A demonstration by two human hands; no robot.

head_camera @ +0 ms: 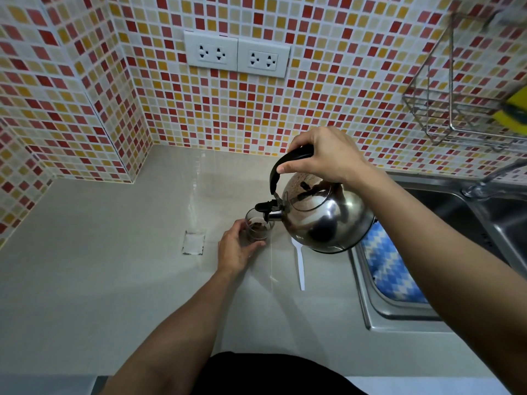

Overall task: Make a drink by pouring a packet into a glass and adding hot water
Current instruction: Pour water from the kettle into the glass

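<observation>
A small clear glass [258,228] with brown powder or liquid in it stands on the beige counter [114,280]. My left hand [236,249] wraps around its near side. My right hand [325,155] grips the black handle of a steel kettle [325,220], which is tilted left in the air. The kettle's spout sits right over the glass rim, its black cap flipped up. An empty torn packet [194,242] lies flat on the counter left of my left hand. A white plastic spoon [299,266] lies right of the glass, partly under the kettle.
A steel sink [470,223] lies to the right, with a blue and white cloth [390,266] on its drainer. A wire rack [456,109] holding a yellow sponge hangs on the tiled wall. Two double sockets [236,54] sit above the counter.
</observation>
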